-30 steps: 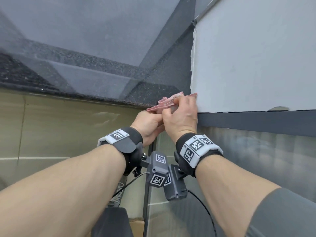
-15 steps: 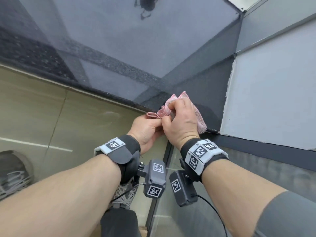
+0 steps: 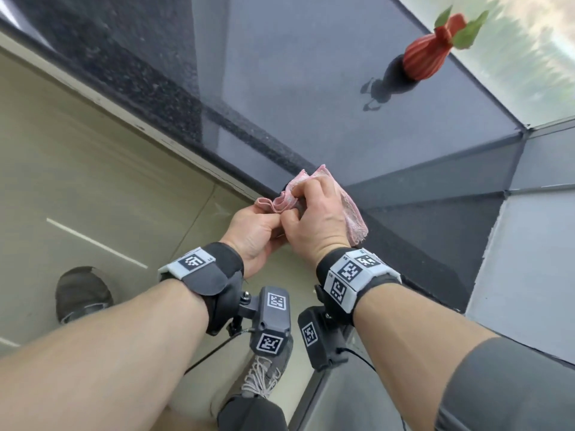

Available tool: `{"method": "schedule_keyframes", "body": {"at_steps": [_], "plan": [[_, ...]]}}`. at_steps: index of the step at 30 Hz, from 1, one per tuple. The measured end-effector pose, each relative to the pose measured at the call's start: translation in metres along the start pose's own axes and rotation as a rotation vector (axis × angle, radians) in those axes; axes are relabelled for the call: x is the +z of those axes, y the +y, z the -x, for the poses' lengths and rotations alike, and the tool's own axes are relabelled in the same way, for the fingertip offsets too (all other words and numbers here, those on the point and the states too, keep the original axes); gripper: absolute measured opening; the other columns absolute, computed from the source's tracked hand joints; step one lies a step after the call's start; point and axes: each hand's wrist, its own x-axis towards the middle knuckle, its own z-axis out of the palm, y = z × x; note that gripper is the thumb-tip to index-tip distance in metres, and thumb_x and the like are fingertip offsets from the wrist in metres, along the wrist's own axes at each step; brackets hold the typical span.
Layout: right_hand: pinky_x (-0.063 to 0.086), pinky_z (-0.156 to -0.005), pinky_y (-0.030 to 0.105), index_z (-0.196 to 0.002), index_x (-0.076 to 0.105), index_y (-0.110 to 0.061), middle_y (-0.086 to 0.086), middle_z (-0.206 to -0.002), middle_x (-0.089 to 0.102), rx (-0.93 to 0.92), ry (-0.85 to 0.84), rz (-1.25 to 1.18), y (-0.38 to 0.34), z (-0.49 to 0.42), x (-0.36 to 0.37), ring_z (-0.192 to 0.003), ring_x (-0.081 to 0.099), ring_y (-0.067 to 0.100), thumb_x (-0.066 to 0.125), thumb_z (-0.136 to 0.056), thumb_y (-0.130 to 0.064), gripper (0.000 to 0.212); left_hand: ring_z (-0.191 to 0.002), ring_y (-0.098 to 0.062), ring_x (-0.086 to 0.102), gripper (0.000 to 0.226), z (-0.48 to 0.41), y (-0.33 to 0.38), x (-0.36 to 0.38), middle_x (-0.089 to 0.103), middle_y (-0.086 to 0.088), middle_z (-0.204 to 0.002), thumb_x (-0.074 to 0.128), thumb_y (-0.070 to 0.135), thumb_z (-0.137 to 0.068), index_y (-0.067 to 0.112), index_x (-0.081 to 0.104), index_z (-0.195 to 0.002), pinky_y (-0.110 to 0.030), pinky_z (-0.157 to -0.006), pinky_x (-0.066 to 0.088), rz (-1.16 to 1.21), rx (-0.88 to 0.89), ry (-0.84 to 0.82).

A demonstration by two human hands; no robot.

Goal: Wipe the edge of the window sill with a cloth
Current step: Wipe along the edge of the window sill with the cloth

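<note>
Two bare hands meet at the front edge of a dark speckled window sill point(image 3: 273, 98), both gripping a bunched pink cloth point(image 3: 353, 217). The right hand point(image 3: 314, 223) curls over the cloth on the sill. The left hand point(image 3: 256, 228), touching the right one, holds a loose fold at the edge. Grey wrist bands point(image 3: 353, 275) carry square black-and-white markers. Far beyond the right hand, a red ribbed vase point(image 3: 426, 59) stands on the sill. Below the left hand, a grey shoe point(image 3: 82, 293) rests on pale floor tiles point(image 3: 93, 181).

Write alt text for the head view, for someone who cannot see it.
A person's left hand and right hand hold a bunched pink cloth at the front edge of a dark speckled window sill, near its corner. A ribbed red vase stands farther back on the sill.
</note>
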Motion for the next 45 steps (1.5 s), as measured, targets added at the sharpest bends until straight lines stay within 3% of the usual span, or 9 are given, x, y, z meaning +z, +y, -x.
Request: {"method": "schedule_keyframes", "body": {"at_steps": [5,13,18,25,33,38,45], "plan": [[0.03,-0.083,0.024,-0.087,0.058,-0.005,0.008,-0.096,0.05,-0.023,-0.02,-0.069,-0.025,-0.048,0.005,-0.096,0.046,0.03,0.064,-0.069,-0.006,0.02,-0.057,-0.012,0.066,0.047,-0.023,0.046,-0.004,0.069,0.003,-0.06,0.055,-0.012,-0.081,0.02,0.071,-0.052,-0.026,-0.053,0.054,0.009,0.051,0.04],[0.025,-0.081,0.02,-0.09,0.059,-0.005,0.011,-0.1,0.052,-0.129,-0.074,-0.119,-0.062,-0.122,0.019,-0.098,0.046,0.028,0.067,-0.07,-0.01,0.022,-0.059,-0.015,0.066,0.024,-0.056,0.115,-0.014,0.069,-0.001,-0.063,0.057,-0.012,-0.078,0.012,0.06,-0.08,-0.027,-0.055,0.054,0.009,0.115,0.18],[0.021,-0.077,0.015,-0.09,0.059,-0.007,0.004,-0.099,0.048,-0.193,-0.105,-0.16,-0.1,-0.171,0.032,-0.101,0.044,0.024,0.068,-0.071,-0.012,0.021,-0.057,-0.013,0.065,0.025,-0.075,0.165,-0.028,0.068,0.002,-0.061,0.056,-0.008,-0.081,0.016,0.059,-0.075,-0.025,-0.053,0.053,0.025,0.194,0.224],[0.021,-0.085,0.015,-0.098,0.059,-0.008,0.007,-0.108,0.049,-0.271,-0.19,-0.104,-0.155,-0.25,0.048,-0.109,0.041,0.024,0.065,-0.075,-0.016,0.025,-0.055,-0.012,0.065,0.027,-0.113,0.238,-0.048,0.068,0.001,-0.06,0.052,-0.006,-0.084,0.016,0.063,-0.074,-0.023,-0.049,0.052,0.067,0.28,0.23],[0.034,-0.093,0.029,-0.093,0.056,-0.015,-0.003,-0.101,0.042,-0.239,-0.234,-0.077,-0.2,-0.345,0.058,-0.106,0.042,0.02,0.061,-0.072,-0.008,0.022,-0.059,-0.012,0.067,0.026,-0.178,0.324,-0.058,0.071,-0.001,-0.065,0.047,-0.007,-0.086,0.011,0.065,-0.083,-0.022,-0.051,0.052,0.093,0.222,0.199],[0.028,-0.084,0.014,-0.083,0.049,-0.029,-0.009,-0.099,0.042,-0.173,-0.179,-0.11,-0.241,-0.401,0.075,-0.096,0.037,0.007,0.054,-0.076,-0.001,0.03,-0.063,-0.013,0.069,0.026,-0.214,0.395,-0.076,0.073,-0.002,-0.069,0.044,-0.008,-0.087,0.005,0.062,-0.099,-0.024,-0.052,0.052,0.087,0.181,0.177],[0.036,-0.096,0.031,-0.096,0.058,-0.014,0.001,-0.109,0.048,-0.114,-0.18,-0.008,-0.266,-0.453,0.086,-0.105,0.045,0.018,0.057,-0.078,-0.003,0.021,-0.057,-0.013,0.061,0.02,-0.246,0.448,-0.082,0.064,-0.003,-0.065,0.049,0.004,-0.091,0.011,0.068,-0.091,-0.024,-0.052,0.053,0.156,0.104,0.15]]}}
